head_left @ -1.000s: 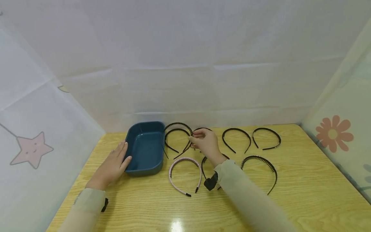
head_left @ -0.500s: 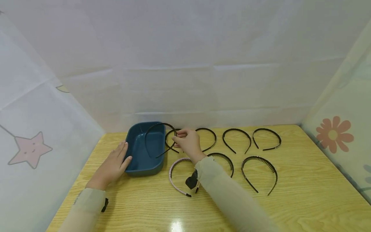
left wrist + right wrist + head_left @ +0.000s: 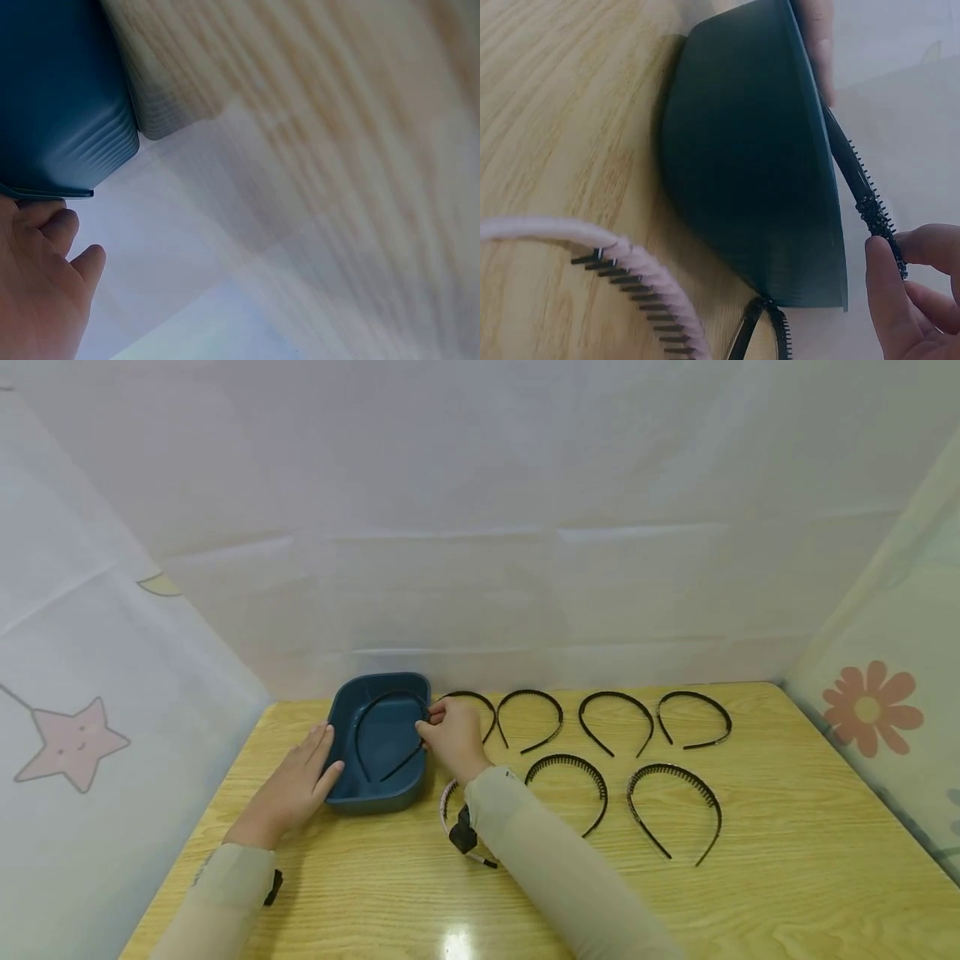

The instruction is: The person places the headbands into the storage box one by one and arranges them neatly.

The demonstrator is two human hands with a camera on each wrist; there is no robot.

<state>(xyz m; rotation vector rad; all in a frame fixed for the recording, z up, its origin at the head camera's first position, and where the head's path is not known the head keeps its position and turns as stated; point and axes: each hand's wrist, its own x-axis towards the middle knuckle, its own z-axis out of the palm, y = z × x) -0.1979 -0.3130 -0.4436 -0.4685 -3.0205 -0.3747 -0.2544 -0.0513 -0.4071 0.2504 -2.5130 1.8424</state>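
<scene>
My right hand pinches a black toothed headband by one side, between thumb and fingers. In the head view this headband overlaps the inside of a dark blue rectangular bin. The right wrist view shows one of its arms dipping past the bin's rim, while the pinched, bead-studded part is outside. My left hand lies along the bin's left side, fingers extended and touching the rim. Partly behind my right wrist is a pink-wrapped headband with black teeth.
Several black headbands lie to the right in two rows, including a back-row one and a front-row one, all on the wooden table. One lies close beside the bin's right side. A white sheet hangs behind.
My right hand has moved left with the black headband, from above the back-row headbands to over the bin. The left hand has stayed at the bin's side.
</scene>
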